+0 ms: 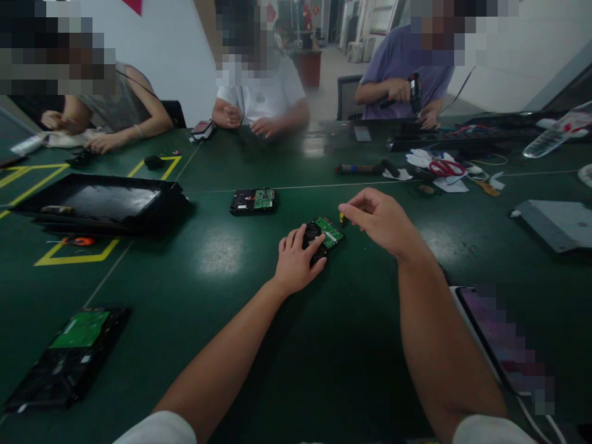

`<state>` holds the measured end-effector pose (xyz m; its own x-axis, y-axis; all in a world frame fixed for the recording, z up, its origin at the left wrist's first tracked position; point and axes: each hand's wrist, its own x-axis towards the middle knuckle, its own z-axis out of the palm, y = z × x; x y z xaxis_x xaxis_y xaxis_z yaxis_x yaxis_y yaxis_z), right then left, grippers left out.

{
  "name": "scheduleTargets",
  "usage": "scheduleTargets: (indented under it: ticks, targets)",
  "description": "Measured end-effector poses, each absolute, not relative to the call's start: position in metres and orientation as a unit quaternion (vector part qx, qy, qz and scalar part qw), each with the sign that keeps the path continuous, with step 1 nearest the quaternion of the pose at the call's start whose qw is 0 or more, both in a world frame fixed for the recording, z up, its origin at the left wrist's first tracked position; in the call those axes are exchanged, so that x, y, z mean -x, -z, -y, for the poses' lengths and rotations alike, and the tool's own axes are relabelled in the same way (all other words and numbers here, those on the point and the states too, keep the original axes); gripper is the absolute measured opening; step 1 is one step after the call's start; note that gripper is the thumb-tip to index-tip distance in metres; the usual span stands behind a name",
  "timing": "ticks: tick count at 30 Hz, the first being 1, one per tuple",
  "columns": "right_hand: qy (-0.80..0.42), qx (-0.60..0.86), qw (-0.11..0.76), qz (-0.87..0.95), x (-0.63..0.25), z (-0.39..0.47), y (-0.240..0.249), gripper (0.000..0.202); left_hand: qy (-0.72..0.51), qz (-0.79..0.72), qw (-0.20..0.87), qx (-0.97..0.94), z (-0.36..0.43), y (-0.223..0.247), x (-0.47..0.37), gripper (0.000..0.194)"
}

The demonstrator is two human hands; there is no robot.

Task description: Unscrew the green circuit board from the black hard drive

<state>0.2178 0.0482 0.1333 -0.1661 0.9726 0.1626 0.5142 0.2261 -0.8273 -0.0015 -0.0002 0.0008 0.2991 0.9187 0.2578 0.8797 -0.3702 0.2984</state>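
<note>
A hard drive (331, 233) with a green circuit board facing up lies at a slant on the table. My left hand (296, 262) rests on its near-left part, fingers spread across the dark casing and the board's edge. Just beyond the drive's right corner, my right hand (377, 219) is closed, thumb and fingertips pinching a small yellow-and-black piece (342, 217). Its exact kind is too small to make out. A second hard drive (253, 201) lies farther off to the left, also board side up. At the near left is a third hard drive (69, 357).
A black tray (102, 200) stands at the left, with an orange-handled tool (79, 241) by it. A phone (494, 339) lies beside my right forearm; a grey metal box (555, 225) sits farther right. Gloves and red cable (446, 168) lie beyond. Three people work across the table.
</note>
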Motion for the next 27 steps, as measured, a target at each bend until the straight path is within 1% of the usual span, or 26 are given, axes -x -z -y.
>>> scheduleTargets:
  ticks: [2, 7, 13, 18, 23, 27]
  targets:
    - [-0.3, 0.548, 0.359, 0.693, -0.219, -0.049, -0.131, 0.029, -0.196, -0.56, 0.052, -0.804, 0.0, 0.0, 0.001, 0.061]
    - [-0.296, 0.524, 0.366, 0.71, -0.22, -0.048, -0.132, 0.019, -0.196, -0.562, 0.047, -0.802, -0.001, 0.001, 0.001, 0.061]
    - [-0.34, 0.492, 0.353, 0.719, -0.218, -0.047, -0.136, 0.029, -0.201, -0.561, 0.034, -0.802, 0.0, 0.003, 0.0, 0.06]
    - [-0.378, 0.496, 0.362, 0.693, -0.218, -0.051, -0.13, 0.032, -0.197, -0.564, 0.042, -0.801, -0.001, 0.005, 0.001, 0.061]
    - [-0.332, 0.492, 0.346, 0.726, -0.216, -0.046, -0.134, 0.03, -0.202, -0.56, 0.042, -0.803, -0.001, 0.005, 0.0, 0.06]
    - [-0.256, 0.518, 0.336, 0.744, -0.213, -0.041, -0.141, 0.027, -0.206, -0.563, 0.04, -0.799, -0.001, 0.005, 0.0, 0.06]
